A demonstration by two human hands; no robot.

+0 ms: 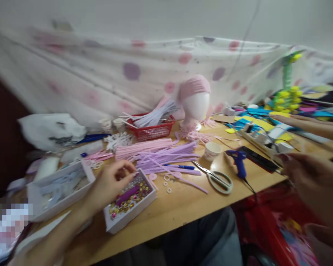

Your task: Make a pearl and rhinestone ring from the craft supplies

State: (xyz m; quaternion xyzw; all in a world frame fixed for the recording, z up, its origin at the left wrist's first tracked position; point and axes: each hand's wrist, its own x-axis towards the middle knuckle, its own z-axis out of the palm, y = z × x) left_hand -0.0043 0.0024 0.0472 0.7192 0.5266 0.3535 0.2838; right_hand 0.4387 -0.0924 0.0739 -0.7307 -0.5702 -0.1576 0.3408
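Observation:
My left hand [112,184] reaches over a small white box [135,216] of gold, pink and clear gems. Its fingers are curled, thumb close to the index finger, and whatever may be between them is too small to make out. A purple stick-like piece [127,195] lies among the gems. At the right edge, my right hand [310,181] is raised and blurred, its fingertips pinched together; what they hold is unclear. Nearest to it are a blue glue gun [238,162] and a black tray-like object [258,159]. Scissors [218,179] with pale handles lie on the table.
Bundles of pink [144,147] and purple pipe cleaners [166,157] lie mid-table, before a red basket [152,129]. A mannequin head [195,101], paper cup [212,150], small white rings [166,178] and another white box [59,184] stand around. Another person's hands [305,123] work at right.

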